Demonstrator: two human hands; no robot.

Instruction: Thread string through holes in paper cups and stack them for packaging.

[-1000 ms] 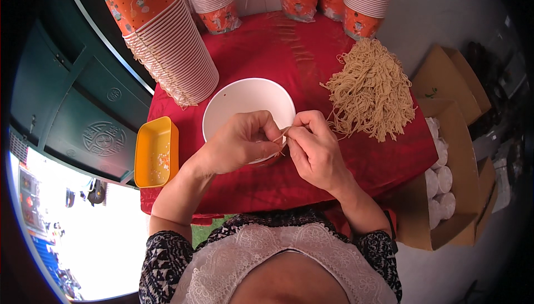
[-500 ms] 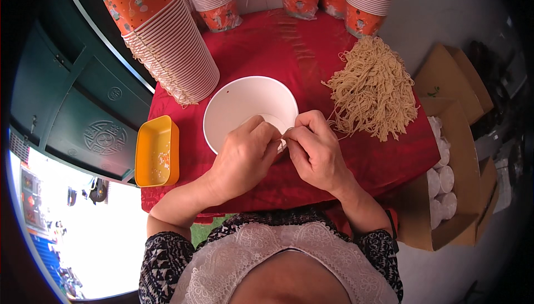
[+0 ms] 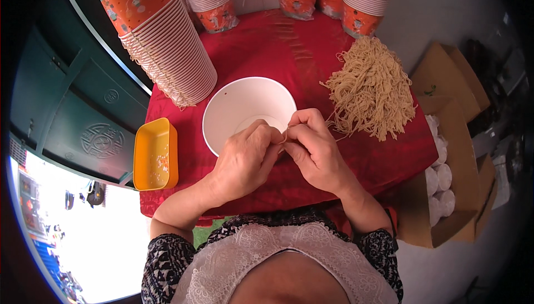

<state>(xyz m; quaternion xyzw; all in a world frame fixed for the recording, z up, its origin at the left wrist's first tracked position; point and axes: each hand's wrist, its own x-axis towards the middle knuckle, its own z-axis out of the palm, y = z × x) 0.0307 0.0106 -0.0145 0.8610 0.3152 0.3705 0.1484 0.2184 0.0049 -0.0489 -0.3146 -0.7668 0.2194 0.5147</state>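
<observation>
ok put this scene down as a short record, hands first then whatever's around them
left hand: fingertips pinched on a thin strand, overlapping the tub's near rim in view
right hand: thumb and fingers pinched on the same strand, close to the left fingertips
white tub: open, just beyond the hands
yellow tray: left of the tub, small bits inside, too small to identify
tan strands: loose heap, right of the tub
tall tub stack: far left, strands along its side
surface: red cloth
</observation>
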